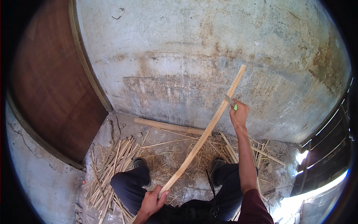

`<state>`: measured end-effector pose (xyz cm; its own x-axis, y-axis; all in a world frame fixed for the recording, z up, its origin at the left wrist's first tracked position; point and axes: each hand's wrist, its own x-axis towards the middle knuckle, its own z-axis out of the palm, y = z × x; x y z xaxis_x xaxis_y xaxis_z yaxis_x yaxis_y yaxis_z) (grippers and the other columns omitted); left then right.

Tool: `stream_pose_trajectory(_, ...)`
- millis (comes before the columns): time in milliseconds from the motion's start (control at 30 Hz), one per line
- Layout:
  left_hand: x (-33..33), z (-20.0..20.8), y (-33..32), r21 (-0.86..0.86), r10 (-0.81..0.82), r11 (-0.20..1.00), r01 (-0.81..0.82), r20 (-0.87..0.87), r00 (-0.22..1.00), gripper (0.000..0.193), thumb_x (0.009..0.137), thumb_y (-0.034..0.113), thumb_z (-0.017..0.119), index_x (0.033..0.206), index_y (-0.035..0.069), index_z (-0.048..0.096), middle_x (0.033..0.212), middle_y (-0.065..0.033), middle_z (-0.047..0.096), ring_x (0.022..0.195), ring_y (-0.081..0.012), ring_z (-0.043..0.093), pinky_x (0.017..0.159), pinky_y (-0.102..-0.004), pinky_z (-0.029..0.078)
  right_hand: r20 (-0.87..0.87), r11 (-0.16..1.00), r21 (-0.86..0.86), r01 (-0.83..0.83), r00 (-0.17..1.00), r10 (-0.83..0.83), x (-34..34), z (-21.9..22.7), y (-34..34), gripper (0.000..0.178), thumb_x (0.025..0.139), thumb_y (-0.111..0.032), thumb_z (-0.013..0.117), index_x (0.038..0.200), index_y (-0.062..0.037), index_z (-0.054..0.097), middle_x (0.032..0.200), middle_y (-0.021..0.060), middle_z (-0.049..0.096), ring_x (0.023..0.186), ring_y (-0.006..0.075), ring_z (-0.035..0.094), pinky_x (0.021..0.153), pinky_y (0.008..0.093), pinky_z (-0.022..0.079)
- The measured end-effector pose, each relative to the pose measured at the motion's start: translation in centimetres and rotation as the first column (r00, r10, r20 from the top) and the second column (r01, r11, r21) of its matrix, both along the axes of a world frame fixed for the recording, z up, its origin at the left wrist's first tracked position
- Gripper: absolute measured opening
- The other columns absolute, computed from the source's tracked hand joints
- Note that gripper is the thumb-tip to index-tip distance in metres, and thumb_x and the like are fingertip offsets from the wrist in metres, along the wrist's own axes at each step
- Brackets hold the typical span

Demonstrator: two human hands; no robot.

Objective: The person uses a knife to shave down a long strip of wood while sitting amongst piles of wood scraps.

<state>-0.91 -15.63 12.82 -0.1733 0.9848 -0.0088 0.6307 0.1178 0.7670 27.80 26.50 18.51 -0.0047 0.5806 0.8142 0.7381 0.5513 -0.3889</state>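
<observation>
A long pale bamboo strip slants up and away from my lap toward the wall. Its near end is gripped by my left hand, fingers wrapped around it beside my thigh. Farther up, my right hand is closed on a knife with a bright green handle. The blade lies across the strip, touching it a little below the far end. Most of the handle is hidden inside my right fist.
A pile of split bamboo sticks lies left of my legs, with more strips at right. A round bamboo pole rests along the base of the stained wall. Shavings litter the floor. A brown door stands at left.
</observation>
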Motion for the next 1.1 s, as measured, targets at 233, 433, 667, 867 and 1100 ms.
stream_pose_trajectory(233, 0.0, -0.1, -0.1, -0.025, 0.006, 1.0, -0.006, 0.004, 1.0, 0.026, 0.103, 0.029, 0.068, 0.103, 0.004, 0.061, 0.063, -0.021, 0.063, 0.059, -0.0422, 0.068, 0.055, -0.0482, 0.051, 0.01, 0.989, 0.043, -0.142, 0.99, 0.141, 0.1, 1.0, -0.1, 0.019, 0.077, 0.003, 0.06, 0.091, 0.0013, 0.073, 0.075, 0.028, 0.062, 0.072, 0.0492, 0.063, 0.064, 0.0491, 0.048)
stream_pose_trajectory(433, 0.2, -0.5, -0.2, -0.018, -0.009, 1.0, 0.009, 0.004, 1.0, 0.027, 0.104, 0.03, 0.069, 0.104, 0.004, 0.06, 0.067, -0.0242, 0.067, 0.065, -0.0458, 0.072, 0.057, -0.0506, 0.053, 0.04, 0.998, -0.039, -0.04, 0.998, 0.042, 0.3, 1.5, -0.3, 0.018, 0.08, -0.002, 0.066, 0.094, -0.0032, 0.077, 0.08, 0.0241, 0.069, 0.077, 0.0459, 0.067, 0.068, 0.0515, 0.052)
stream_pose_trajectory(667, -0.3, -1.0, -1.9, -0.051, -0.054, 0.997, 0.054, 0.01, 0.998, 0.028, 0.103, 0.031, 0.07, 0.104, 0.005, 0.061, 0.067, -0.0239, 0.067, 0.067, -0.0466, 0.071, 0.057, -0.0512, 0.053, -0.12, 0.962, 0.02, 0.271, 0.956, -0.266, 7.8, -3.1, 7.6, 0.016, 0.09, -0.011, 0.064, 0.085, 0.0026, 0.07, 0.076, 0.0277, 0.066, 0.07, 0.045, 0.067, 0.067, 0.05, 0.051)
stream_pose_trajectory(867, -0.7, -1.8, -1.2, -0.038, -0.054, 0.998, 0.053, -0.014, 0.998, 0.028, 0.103, 0.031, 0.07, 0.103, 0.004, 0.062, 0.067, -0.0239, 0.067, 0.066, -0.0455, 0.071, 0.057, -0.0504, 0.053, -0.758, 0.803, -0.494, -0.334, 0.619, -0.209, 15.4, -11.7, 11.9, 0.026, 0.099, -0.014, 0.049, 0.076, -0.0159, 0.062, 0.056, 0.0039, 0.051, 0.043, 0.0177, 0.044, 0.039, 0.0354, 0.032)
stream_pose_trajectory(1100, -1.4, -0.6, 0.4, -0.056, 0.038, 0.998, -0.04, -0.036, 0.999, 0.027, 0.103, 0.03, 0.069, 0.102, 0.004, 0.063, 0.064, -0.0225, 0.064, 0.062, -0.0437, 0.07, 0.056, -0.0487, 0.052, -0.855, 0.553, -0.039, -0.832, -0.258, -0.449, 11.9, -12.7, 10.0, 0.026, 0.102, -0.011, 0.04, 0.08, -0.021, 0.05, 0.06, -0.0063, 0.034, 0.044, 0.009, 0.024, 0.038, 0.0263, 0.019)
